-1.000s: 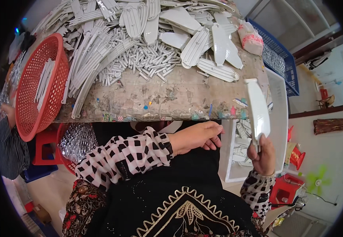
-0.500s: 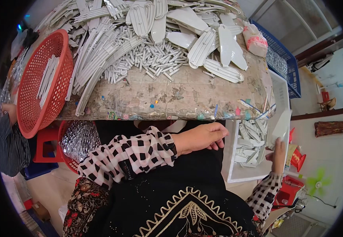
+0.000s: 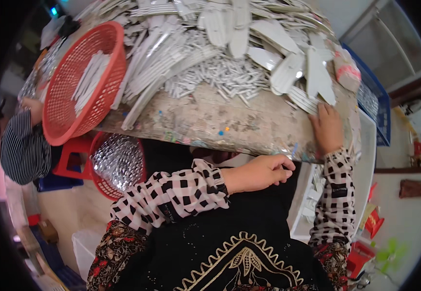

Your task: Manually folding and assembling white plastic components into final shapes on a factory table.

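Two hands show at the worn table (image 3: 196,119); the right hand (image 3: 327,127) rests at its near side, fingers bent against the near end of a white panel (image 3: 300,99), which lies at the front of the pile, though whether they grip it cannot be told; the left hand (image 3: 261,173) is half-curled by the table's edge, any hold unclear. Leftward tilts a red basket (image 3: 58,114) holding white strips (image 3: 90,80); the right forearm partly hides a white box (image 3: 368,145).
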The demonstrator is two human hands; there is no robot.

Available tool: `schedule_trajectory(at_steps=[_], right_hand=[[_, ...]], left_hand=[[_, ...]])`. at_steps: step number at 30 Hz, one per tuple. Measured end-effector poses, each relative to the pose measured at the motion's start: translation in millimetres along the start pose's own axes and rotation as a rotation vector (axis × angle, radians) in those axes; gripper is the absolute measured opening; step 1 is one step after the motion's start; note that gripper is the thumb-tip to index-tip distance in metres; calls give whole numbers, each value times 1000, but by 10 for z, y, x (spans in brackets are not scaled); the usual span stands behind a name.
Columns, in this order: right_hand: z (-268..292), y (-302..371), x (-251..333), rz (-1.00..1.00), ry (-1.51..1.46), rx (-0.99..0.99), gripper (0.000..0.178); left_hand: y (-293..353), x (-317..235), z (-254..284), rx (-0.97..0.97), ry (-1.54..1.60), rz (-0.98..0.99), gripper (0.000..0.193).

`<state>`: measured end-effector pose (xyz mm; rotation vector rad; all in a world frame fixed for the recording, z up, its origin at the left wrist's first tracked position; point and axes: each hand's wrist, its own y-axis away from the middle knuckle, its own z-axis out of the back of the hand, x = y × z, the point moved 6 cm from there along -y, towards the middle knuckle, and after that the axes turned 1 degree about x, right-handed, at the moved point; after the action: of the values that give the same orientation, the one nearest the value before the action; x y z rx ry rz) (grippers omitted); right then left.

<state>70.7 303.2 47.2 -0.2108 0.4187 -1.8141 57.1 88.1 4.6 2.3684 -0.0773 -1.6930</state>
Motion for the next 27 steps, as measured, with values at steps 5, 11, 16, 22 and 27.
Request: schedule_trajectory(at_steps=[5, 11, 16, 22, 27], right_hand=[[-143, -10, 1, 104, 35, 208, 33], [89, 201, -45, 225, -34, 37, 26], [119, 396, 110, -234, -732, 104, 29], [-56, 457, 244, -219, -474, 18, 35], [22, 377, 583, -12, -156, 14, 59]], left_hand=[[678, -598, 940, -518, -574, -326, 20], [1633, -1159, 1753, -1256, -1551, -370, 17], [1941, -760, 2063, -1433, -1616, -121, 24], [1949, -696, 2161, -1346, -1484, -99, 26], [2045, -633, 2157, -1314, -1380, -156, 28]])
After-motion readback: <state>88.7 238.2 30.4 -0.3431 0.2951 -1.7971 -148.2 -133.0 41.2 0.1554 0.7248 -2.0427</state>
